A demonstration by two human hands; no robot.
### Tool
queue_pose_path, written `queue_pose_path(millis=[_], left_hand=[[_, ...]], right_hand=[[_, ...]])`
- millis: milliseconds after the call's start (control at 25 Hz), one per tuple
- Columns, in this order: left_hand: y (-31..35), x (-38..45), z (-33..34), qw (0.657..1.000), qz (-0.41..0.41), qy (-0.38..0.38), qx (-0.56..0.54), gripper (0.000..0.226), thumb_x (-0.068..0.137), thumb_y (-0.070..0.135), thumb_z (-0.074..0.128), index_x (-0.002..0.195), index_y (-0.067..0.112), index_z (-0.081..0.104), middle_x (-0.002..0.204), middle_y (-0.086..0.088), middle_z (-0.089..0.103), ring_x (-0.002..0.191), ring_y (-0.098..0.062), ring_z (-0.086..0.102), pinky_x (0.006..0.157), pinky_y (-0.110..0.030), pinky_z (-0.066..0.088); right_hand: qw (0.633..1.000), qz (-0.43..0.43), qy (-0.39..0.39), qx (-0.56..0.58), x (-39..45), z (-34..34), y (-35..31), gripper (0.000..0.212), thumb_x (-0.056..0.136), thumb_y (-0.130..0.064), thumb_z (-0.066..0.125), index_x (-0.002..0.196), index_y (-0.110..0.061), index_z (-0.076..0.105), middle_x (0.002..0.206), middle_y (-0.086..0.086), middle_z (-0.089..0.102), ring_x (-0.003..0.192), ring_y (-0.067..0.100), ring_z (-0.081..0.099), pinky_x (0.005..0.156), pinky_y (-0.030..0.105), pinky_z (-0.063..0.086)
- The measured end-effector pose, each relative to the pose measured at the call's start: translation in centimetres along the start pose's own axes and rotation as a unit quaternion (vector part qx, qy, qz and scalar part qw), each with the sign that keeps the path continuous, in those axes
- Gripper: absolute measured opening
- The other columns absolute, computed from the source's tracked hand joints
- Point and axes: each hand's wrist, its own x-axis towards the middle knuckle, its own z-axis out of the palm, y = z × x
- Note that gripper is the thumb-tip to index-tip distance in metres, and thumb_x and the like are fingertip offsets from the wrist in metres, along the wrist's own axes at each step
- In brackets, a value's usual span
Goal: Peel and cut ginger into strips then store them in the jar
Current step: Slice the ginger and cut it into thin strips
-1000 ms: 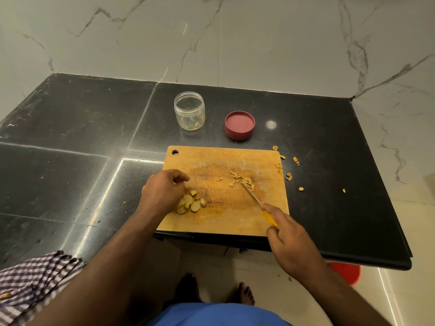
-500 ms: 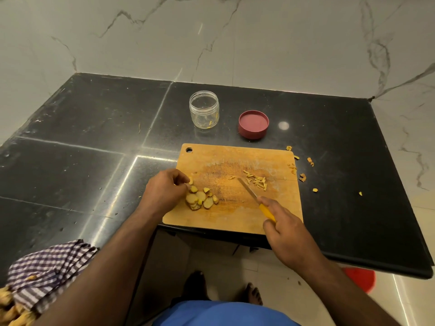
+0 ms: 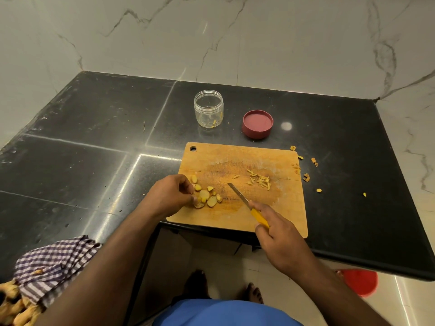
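while the left hand (image 3: 171,192) pinches at the ginger slices (image 3: 207,196) on the left of the cutting board (image 3: 237,217), its grip curled onto them, the right hand (image 3: 279,241) grips the yellow-handled knife (image 3: 247,203), blade tip resting on the board. cut strips (image 3: 259,179) lie right of the blade. beyond the board on the black desk (image 3: 94,137) stand the open jar (image 3: 208,108) and its red lid (image 3: 258,124) just beside it.

Both forearms are bare, with no sleeves, watch or rings showing on the left hand (image 3: 170,193) or the right hand (image 3: 280,241). A blue garment (image 3: 226,312) covers the lap at the near edge. The feet (image 3: 253,293) are bare.
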Motion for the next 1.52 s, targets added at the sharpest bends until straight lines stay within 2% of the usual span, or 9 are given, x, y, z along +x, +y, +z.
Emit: queue_pose_path(millis=[160, 240, 320, 440, 560, 800, 1080, 1280, 1520], left_hand=[[0.5, -0.2, -1.2, 0.991, -0.004, -0.057, -0.124, 0.011, 0.088, 0.016, 0.076, 0.097, 0.021, 0.072, 0.077, 0.0, 0.068, 0.073, -0.012, 0.064, 0.07, -0.032, 0.049], [1.2, 0.0, -1.3, 0.986, 0.0, -0.062, -0.152, 0.015, 0.09, 0.011, 0.072, 0.101, 0.02, 0.073, 0.071, 0.002, 0.066, 0.073, -0.011, 0.065, 0.069, -0.03, 0.048], [2.2, 0.2, -0.8, 0.983, 0.002, -0.053, -0.175, 0.017, 0.089, 0.007, 0.072, 0.102, 0.017, 0.072, 0.071, 0.002, 0.065, 0.074, -0.012, 0.066, 0.069, -0.031, 0.053], [3.5, 0.6, 0.5, 0.986, 0.014, -0.047, -0.161, 0.021, 0.085, 0.004, 0.075, 0.1, 0.018, 0.072, 0.085, -0.005, 0.066, 0.077, -0.016, 0.065, 0.071, -0.034, 0.057], [4.7, 1.4, 2.1, 0.993, 0.039, -0.036, -0.103, 0.023, 0.085, 0.01, 0.076, 0.104, 0.022, 0.072, 0.093, 0.0, 0.066, 0.081, -0.014, 0.062, 0.069, -0.033, 0.053], [7.3, 3.4, 4.4, 0.997, 0.074, -0.028, -0.009, 0.03, 0.091, 0.022, 0.072, 0.121, 0.023, 0.069, 0.099, 0.008, 0.063, 0.084, -0.006, 0.059, 0.061, -0.018, 0.046], [6.7, 4.5, 3.9, 0.986, 0.109, -0.052, 0.116, 0.045, 0.088, 0.026, 0.075, 0.131, 0.02, 0.064, 0.113, 0.002, 0.067, 0.092, -0.012, 0.058, 0.073, -0.024, 0.046], [6.9, 4.6, 4.7, 0.991, 0.106, -0.028, 0.08, 0.036, 0.09, 0.02, 0.072, 0.126, 0.02, 0.067, 0.115, 0.002, 0.069, 0.084, -0.005, 0.062, 0.07, -0.02, 0.053], [6.7, 4.4, 5.3, 0.993, 0.097, -0.001, 0.06, 0.036, 0.088, 0.023, 0.073, 0.124, 0.021, 0.068, 0.113, 0.004, 0.069, 0.089, -0.01, 0.061, 0.071, -0.022, 0.05]], right_hand=[[1.0, 0.004, -0.005, -0.007, 0.1, -0.1, -0.2, 0.048, 0.099, -0.017, 0.045, 0.144, -0.032, 0.04, 0.117, -0.009, 0.054, 0.078, -0.012, 0.049, 0.064, 0.005, 0.036], [1.0, -0.005, -0.009, -0.023, 0.7, -0.1, -0.1, 0.048, 0.099, -0.018, 0.044, 0.144, -0.033, 0.038, 0.131, -0.008, 0.052, 0.093, -0.009, 0.049, 0.077, 0.005, 0.036], [0.999, -0.003, -0.011, -0.045, 1.5, -0.3, -0.1, 0.048, 0.1, -0.018, 0.042, 0.145, -0.032, 0.035, 0.142, -0.007, 0.046, 0.117, 0.001, 0.046, 0.094, 0.013, 0.036], [0.997, 0.025, 0.03, -0.064, 2.0, -1.1, 0.4, 0.049, 0.099, -0.016, 0.043, 0.146, -0.029, 0.035, 0.145, -0.003, 0.045, 0.127, 0.013, 0.045, 0.098, 0.019, 0.034], [0.995, 0.049, 0.066, -0.051, 1.7, -1.8, 0.6, 0.049, 0.099, -0.017, 0.043, 0.146, -0.031, 0.036, 0.141, -0.002, 0.049, 0.117, 0.013, 0.05, 0.085, 0.018, 0.037], [0.997, 0.053, 0.055, 0.004, 0.7, -1.6, 0.3, 0.049, 0.098, -0.02, 0.044, 0.143, -0.038, 0.037, 0.13, -0.006, 0.056, 0.072, -0.004, 0.045, 0.057, 0.008, 0.034], [0.997, 0.062, 0.039, -0.001, 0.2, -1.0, -0.5, 0.047, 0.1, -0.022, 0.041, 0.145, -0.036, 0.035, 0.128, -0.003, 0.057, 0.074, -0.004, 0.045, 0.057, 0.007, 0.034], [0.998, 0.045, 0.031, -0.013, 0.2, -0.9, -1.2, 0.049, 0.101, -0.02, 0.038, 0.148, -0.032, 0.031, 0.145, -0.006, 0.044, 0.109, 0.01, 0.054, 0.084, 0.017, 0.041], [0.998, 0.026, 0.023, -0.047, 0.4, -0.8, -2.0, 0.05, 0.103, -0.02, 0.036, 0.151, -0.03, 0.026, 0.148, -0.006, 0.041, 0.13, 0.006, 0.041, 0.1, 0.015, 0.032]])
